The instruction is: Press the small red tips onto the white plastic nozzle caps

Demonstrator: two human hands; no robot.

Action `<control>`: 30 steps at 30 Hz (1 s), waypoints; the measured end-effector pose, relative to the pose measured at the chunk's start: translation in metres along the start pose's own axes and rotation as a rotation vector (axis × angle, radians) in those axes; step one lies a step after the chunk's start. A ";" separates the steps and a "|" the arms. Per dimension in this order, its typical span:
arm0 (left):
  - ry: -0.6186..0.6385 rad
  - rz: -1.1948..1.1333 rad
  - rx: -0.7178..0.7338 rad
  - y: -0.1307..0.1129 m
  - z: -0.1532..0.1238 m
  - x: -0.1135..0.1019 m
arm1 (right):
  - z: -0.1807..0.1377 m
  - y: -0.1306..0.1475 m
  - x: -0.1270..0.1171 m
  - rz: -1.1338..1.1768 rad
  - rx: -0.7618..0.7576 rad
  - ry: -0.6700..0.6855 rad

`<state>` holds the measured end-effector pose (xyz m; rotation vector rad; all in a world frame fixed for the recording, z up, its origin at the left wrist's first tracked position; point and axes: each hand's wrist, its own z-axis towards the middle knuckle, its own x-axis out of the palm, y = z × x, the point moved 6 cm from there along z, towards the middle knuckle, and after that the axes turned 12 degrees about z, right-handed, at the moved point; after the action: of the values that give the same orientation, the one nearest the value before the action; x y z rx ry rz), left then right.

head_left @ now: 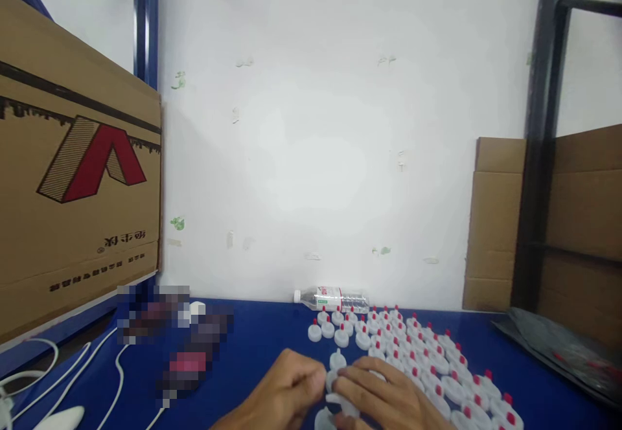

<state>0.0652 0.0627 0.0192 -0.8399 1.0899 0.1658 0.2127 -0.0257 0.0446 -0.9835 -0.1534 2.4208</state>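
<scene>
My left hand [293, 384] is closed, with thumb and forefinger pressed together. Whatever is in that pinch, if anything, is hidden. Close beside it, my right hand [383, 391] curls its fingers over a white plastic nozzle cap [346, 406], partly covered by the fingers. Around the fingertips are white caps without red tips, such as one cap [337, 359] just behind and another cap [324, 419] at the bottom edge. Many round white caps with red tips [451, 389] stand upright in rows behind and to the right of my right hand.
A clear plastic bottle [357, 300] lies on its side against the white wall. Cardboard boxes [111, 223] stand at left and right. White cables [119, 368] and blurred-out items lie left on the blue table [253, 339]. A grey plastic bag [558, 346] is at right.
</scene>
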 end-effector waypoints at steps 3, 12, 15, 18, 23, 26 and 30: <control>-0.173 0.033 -0.177 0.026 0.002 -0.033 | -0.005 -0.018 -0.013 -0.126 0.002 -0.050; -0.180 0.613 -0.375 0.064 -0.012 -0.075 | -0.017 -0.048 -0.009 -0.011 0.295 0.019; -0.076 0.678 -0.372 0.067 -0.013 -0.067 | -0.013 -0.041 -0.004 0.090 0.307 0.104; 0.043 0.666 -0.339 0.070 -0.016 -0.063 | -0.014 -0.036 0.003 0.158 0.287 0.201; 0.222 0.561 -0.334 0.076 -0.022 -0.059 | -0.019 -0.030 0.015 0.194 0.269 0.254; 0.271 0.508 -0.335 0.076 -0.024 -0.055 | -0.024 -0.028 0.025 0.186 0.284 0.335; 0.285 0.484 -0.331 0.073 -0.024 -0.049 | -0.032 -0.027 0.037 0.210 0.269 0.433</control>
<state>-0.0129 0.1105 0.0175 -0.8966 1.5525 0.6623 0.2230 0.0136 0.0062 -1.4170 0.4353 2.2613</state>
